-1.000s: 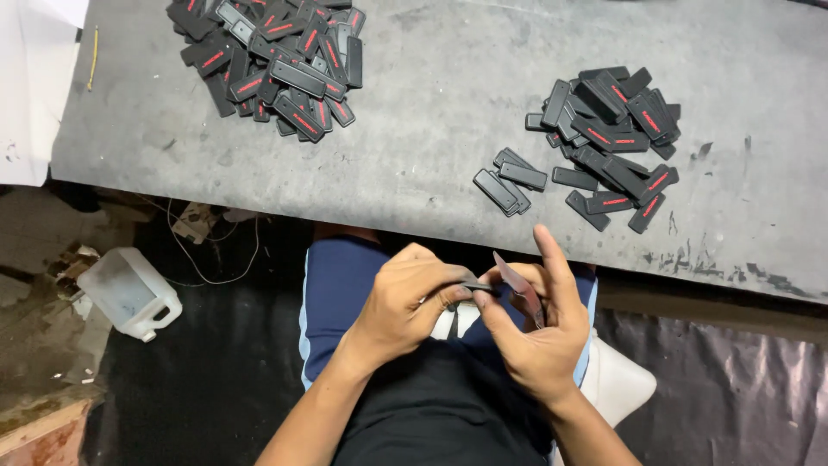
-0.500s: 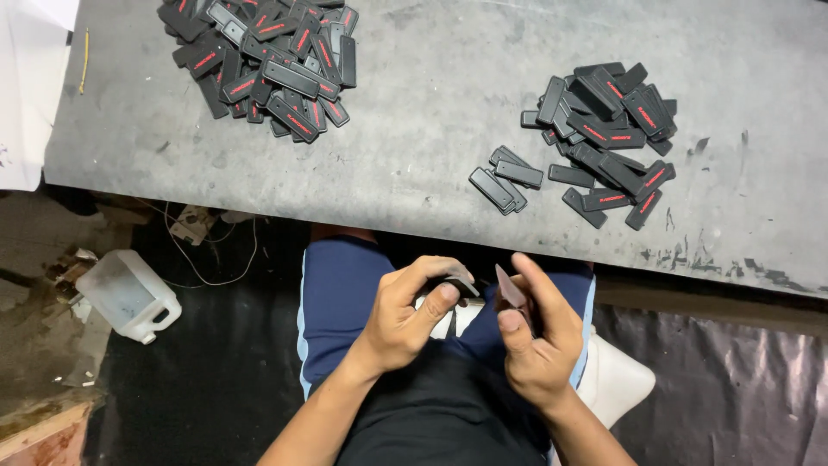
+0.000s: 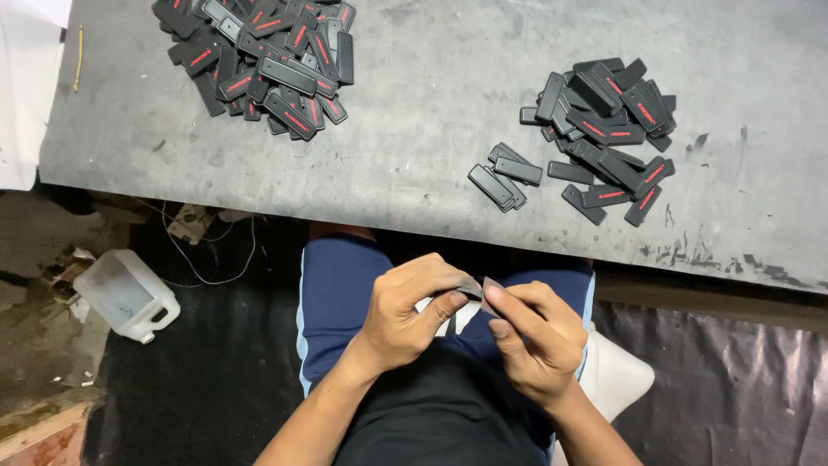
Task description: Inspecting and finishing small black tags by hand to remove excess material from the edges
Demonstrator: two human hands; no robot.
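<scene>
Over my lap, my left hand [image 3: 412, 311] and my right hand [image 3: 536, 338] meet, fingertips together on a small dark flat piece [image 3: 477, 291] pinched between them. Most of that piece is hidden by my fingers. On the grey table [image 3: 431, 112] above my hands lie two heaps of black rectangular tags with red marks: a big pile [image 3: 259, 60] at the far left and another pile [image 3: 608, 129] at the right. A few plain black tags [image 3: 504, 177] lie apart beside the right pile, nearest my hands.
The table's near edge runs just above my knees. A translucent plastic jug [image 3: 125, 295] stands on the floor at the left, with thin wires [image 3: 207, 237] near it. A white seat [image 3: 617, 375] shows under me. White sheet [image 3: 26, 95] at far left.
Both hands have drawn a little closer together and lower over my lap. The dark piece that stuck up from my right fingers is now mostly covered between the fingertips.
</scene>
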